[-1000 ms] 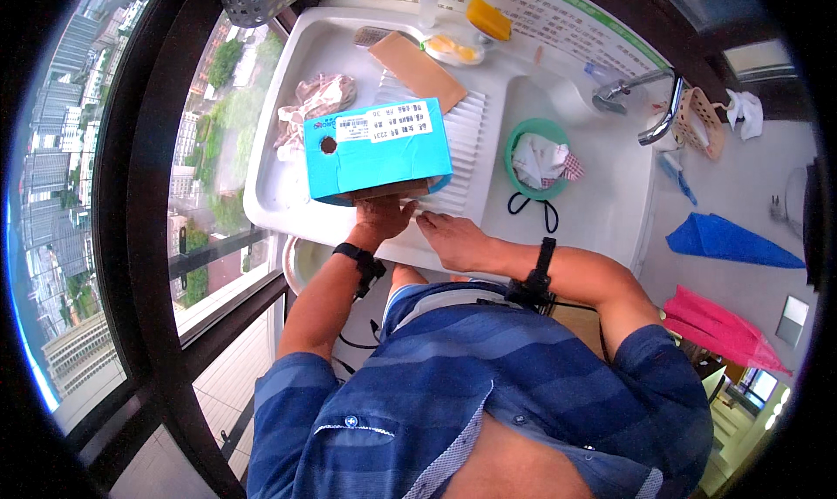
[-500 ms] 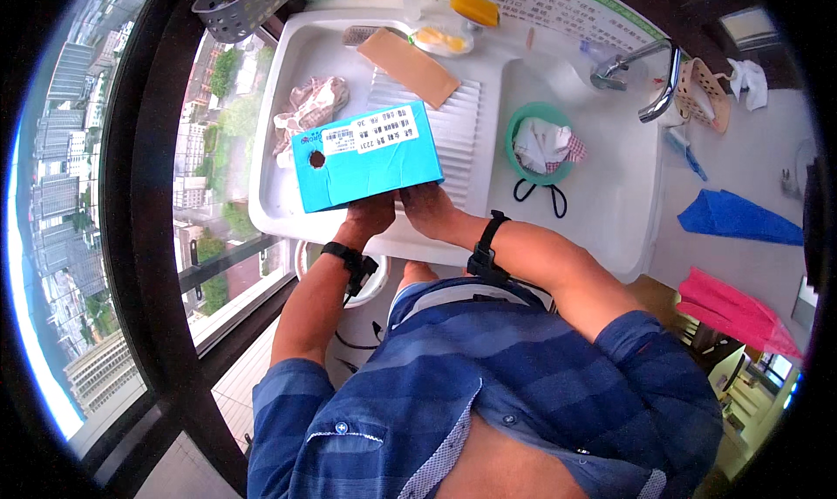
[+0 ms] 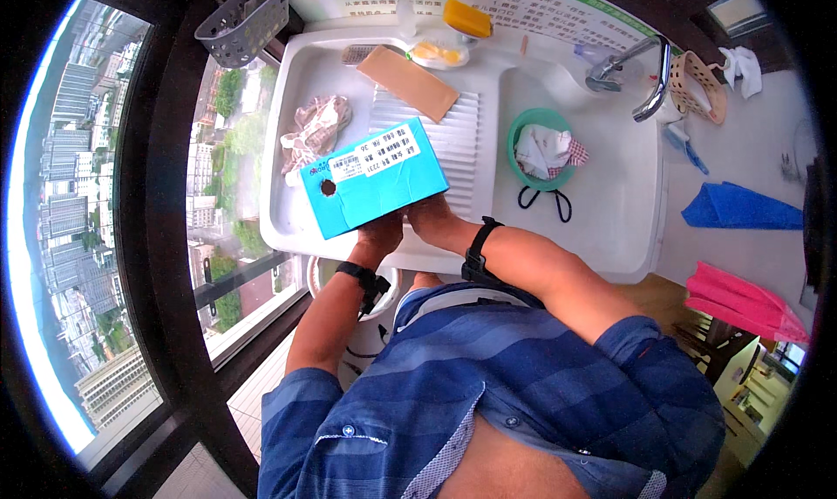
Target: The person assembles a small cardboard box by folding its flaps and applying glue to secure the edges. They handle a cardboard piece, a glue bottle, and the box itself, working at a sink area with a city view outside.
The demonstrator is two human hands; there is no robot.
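Observation:
A bright blue cardboard box with a white printed label and a round hole at its left end is held up over the near part of the white sink unit. Beneath its near edge, my left hand and my right hand grip it side by side. The box hides most of my fingers. Its right end points slightly away from me. Behind it, a flat brown cardboard piece lies across the ribbed washboard. A crumpled pinkish cloth rests on the left of the unit.
In the right basin sits a green tub with cloths, a black cord loop beside it. A chrome faucet reaches over from the right. Blue and pink cloths lie farther right. A grey basket hangs by the left window.
The box and both hands are slightly lower and farther right in view, and the box is a little more slanted. The sink has shifted slightly in view too. Both hands still hold the box.

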